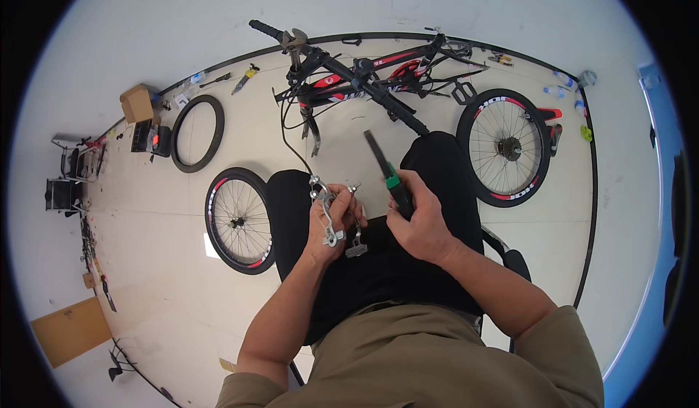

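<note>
My left hand is closed around a silver bicycle brake caliper above my lap. One caliper arm, with a dark brake pad at its lower end, hangs out on the right side of the fingers. A black cable runs from the caliper up toward the handlebar. Just to the right, my right hand grips the black and green handle of what looks like a flat file. Its dark blade points up and left, apart from the caliper.
Ahead on the floor lies a black and red bicycle frame with its handlebar. A front wheel lies left of my knees, a rear wheel on the right. Farther left are a loose tire and a cardboard box.
</note>
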`<state>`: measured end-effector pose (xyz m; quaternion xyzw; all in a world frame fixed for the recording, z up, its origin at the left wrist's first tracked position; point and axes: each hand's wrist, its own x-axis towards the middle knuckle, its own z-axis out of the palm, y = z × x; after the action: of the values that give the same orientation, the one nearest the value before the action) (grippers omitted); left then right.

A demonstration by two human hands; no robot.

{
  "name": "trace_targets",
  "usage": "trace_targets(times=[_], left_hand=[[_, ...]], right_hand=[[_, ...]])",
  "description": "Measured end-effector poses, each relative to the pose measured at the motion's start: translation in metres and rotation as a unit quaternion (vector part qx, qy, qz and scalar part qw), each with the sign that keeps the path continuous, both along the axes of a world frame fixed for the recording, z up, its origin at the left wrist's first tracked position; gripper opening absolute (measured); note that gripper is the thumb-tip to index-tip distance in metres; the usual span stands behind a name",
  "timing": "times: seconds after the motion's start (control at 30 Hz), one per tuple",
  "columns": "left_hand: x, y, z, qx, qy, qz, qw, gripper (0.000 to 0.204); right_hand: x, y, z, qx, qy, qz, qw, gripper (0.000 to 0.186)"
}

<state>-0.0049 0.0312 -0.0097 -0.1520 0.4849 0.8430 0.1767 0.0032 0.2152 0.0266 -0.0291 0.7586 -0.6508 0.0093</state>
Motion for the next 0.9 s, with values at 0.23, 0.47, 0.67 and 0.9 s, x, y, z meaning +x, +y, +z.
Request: trace_targets(times=[0.23, 0.47, 0.67, 0.9], left_hand=[[0.0, -0.001, 0.007, -0.087, -0.003, -0.035, 0.996, 0.019], [0.004, 0.002, 0.003, -0.118, 0.006, -0.056, 0.991, 0.02], [0.004, 0.006, -0.002, -0.157, 0.005, -0.069, 0.985, 0.021], [0.008, 0.005, -0.018, -0.151, -0.013, -0.072, 0.986, 0.02]], right_hand=[[-0.008, 0.011, -0.001, 0.028, -0.17, 0.067, 0.983, 0.013], [-0.014, -0.01, -0.015, -0.163, -0.302, -0.03, 0.939, 0.027], [-0.013, -0.009, -0.034, -0.095, -0.344, -0.008, 0.934, 0.037], [-0.014, -0.013, -0.035, -0.07, -0.359, -0.012, 0.931, 0.038]])
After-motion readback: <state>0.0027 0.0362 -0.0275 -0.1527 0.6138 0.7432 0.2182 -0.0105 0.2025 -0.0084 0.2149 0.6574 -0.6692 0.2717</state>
